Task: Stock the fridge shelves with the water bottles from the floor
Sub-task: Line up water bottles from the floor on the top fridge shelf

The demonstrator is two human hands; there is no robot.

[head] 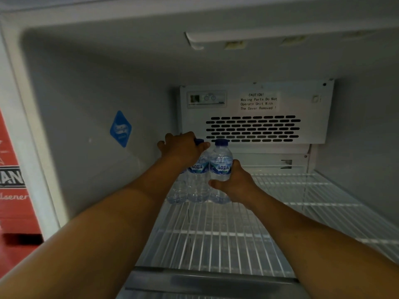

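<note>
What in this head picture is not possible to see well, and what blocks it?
Head view:
- Leftmost clear plastic water bottle: cap and label hidden behind the left hand and forearm.
- Left hand's grip: hidden under its own back.
- Blue-capped right bottle: lower side covered by the gripping right hand.
- White control panel: print too small, blurred.
- Red lettered panel: cut by left edge.

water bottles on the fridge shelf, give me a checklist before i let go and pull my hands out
1. right bottle upright on wire shelf: ok
2. middle bottle upright: ok
3. leftmost bottle standing steady: cannot tell, left hand and arm cover most of it
4. right hand off the right bottle: not ok, it grips it
5. free shelf space to the right: ok
</note>
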